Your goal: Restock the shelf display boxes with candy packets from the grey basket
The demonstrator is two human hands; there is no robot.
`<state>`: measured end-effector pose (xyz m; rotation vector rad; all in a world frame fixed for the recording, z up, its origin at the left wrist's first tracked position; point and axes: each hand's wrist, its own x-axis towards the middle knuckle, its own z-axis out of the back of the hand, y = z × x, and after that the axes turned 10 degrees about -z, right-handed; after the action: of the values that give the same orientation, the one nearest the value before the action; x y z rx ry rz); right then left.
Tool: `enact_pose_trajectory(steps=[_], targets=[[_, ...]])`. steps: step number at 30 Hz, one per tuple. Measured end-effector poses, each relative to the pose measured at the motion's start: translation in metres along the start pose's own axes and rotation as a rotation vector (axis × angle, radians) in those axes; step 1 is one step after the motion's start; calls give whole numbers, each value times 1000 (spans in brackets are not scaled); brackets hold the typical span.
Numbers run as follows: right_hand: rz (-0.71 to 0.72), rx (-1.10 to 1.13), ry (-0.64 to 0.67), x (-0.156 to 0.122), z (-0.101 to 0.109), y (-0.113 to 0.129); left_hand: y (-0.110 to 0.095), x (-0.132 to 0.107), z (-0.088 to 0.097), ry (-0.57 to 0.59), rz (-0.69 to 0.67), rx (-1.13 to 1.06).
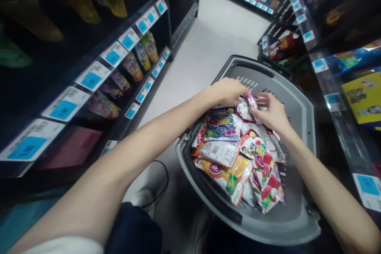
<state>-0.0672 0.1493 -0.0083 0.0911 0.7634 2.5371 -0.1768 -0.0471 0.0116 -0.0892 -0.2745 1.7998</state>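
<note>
A grey plastic shopping basket stands on the floor in front of me, filled with several bright candy packets. Both my hands reach into its far end. My left hand is curled over the top of the pile, its fingers closed on a small pink and white packet. My right hand pinches the same packet from the other side, fingers bent. A red and white packet and a purple one lie on top, nearer to me.
Dark shelves with blue price tags and hanging snack bags run along my left. More shelves with boxes stand on the right. Pale floor stretches ahead between them. A black cable lies by my knee.
</note>
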Motion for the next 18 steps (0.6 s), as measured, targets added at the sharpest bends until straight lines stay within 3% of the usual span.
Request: enact_pose_trajectory(steps=[3, 6, 8, 11, 14, 18], targets=[[-31, 136, -80, 3, 6, 1, 2, 1, -2, -29, -9, -26], [-102, 445, -136, 6, 13, 4, 8, 4, -8, -89, -20, -99], [-109, 713, -90, 6, 16, 9, 14, 6, -12, -169, -32, -219], [-104, 1051, 115, 1, 18, 19, 22, 5, -16, -363, -55, -529], [-143, 1100, 247, -8, 13, 27, 27, 3, -18, -519, -49, -847], [-132, 1061, 275, -17, 1, 30, 32, 2, -21, -583, -6, -1067]])
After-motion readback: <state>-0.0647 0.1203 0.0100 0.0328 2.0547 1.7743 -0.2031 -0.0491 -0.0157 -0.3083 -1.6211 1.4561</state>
